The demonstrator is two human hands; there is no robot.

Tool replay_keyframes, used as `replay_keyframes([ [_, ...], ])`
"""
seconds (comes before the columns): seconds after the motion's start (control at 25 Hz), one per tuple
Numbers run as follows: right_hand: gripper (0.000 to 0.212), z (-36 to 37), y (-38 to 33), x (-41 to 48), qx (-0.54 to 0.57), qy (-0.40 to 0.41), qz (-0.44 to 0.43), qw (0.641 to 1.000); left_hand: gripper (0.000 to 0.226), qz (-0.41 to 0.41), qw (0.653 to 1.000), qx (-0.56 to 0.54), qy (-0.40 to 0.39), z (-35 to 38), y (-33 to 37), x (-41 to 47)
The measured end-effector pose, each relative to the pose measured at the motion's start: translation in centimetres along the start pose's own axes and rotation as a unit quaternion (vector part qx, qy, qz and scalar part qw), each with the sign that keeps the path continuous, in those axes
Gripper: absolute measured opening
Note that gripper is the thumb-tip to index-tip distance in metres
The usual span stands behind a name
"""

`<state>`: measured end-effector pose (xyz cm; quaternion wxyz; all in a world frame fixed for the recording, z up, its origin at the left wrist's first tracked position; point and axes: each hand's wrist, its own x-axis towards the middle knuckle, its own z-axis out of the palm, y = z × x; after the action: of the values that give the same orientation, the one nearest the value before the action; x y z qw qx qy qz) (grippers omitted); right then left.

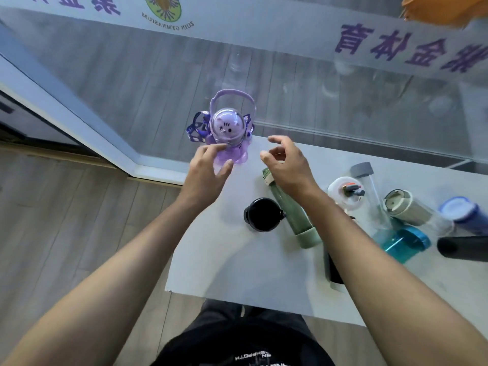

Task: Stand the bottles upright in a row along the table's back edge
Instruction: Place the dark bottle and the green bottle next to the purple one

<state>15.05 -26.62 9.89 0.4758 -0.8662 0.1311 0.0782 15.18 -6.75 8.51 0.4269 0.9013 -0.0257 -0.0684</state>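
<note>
Standing at the table's (pixel 237 260) back-left corner, purple bottle (pixel 227 133) between spread left hand (pixel 208 170) and right hand (pixel 287 165).

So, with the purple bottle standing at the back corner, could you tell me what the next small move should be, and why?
Probably lower the right hand onto the green bottle lying just beneath it and stand it beside the purple bottle. Both hands look open and empty, the left hand only beside the purple bottle, which seems upright already.
</note>
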Motion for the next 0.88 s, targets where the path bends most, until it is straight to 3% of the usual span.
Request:
replay_keyframes([
  [0.24, 0.038, 0.0, 3.3, -9.4, -0.066, 0.019, -0.06, 0.996, 0.034, 0.089, 0.98, 0.172, -0.037, 1.1, -1.5, -7.9],
  [0.36, 0.057, 0.6, 4.0, -11.9, -0.146, 0.016, -0.123, 0.981, 0.037, 0.11, 0.967, 0.225, -0.046, 1.4, -2.3, -10.0],
  [0.56, 0.084, 1.9, 3.9, -12.7, -0.254, -0.02, -0.119, 0.96, 0.035, 0.091, 0.962, 0.25, -0.055, 1.6, -2.8, -11.6],
  [0.88, 0.074, 0.8, 2.8, -7.0, -0.141, -0.008, -0.109, 0.984, 0.034, 0.052, 0.961, 0.265, -0.062, 2.6, -2.3, -11.0],
])
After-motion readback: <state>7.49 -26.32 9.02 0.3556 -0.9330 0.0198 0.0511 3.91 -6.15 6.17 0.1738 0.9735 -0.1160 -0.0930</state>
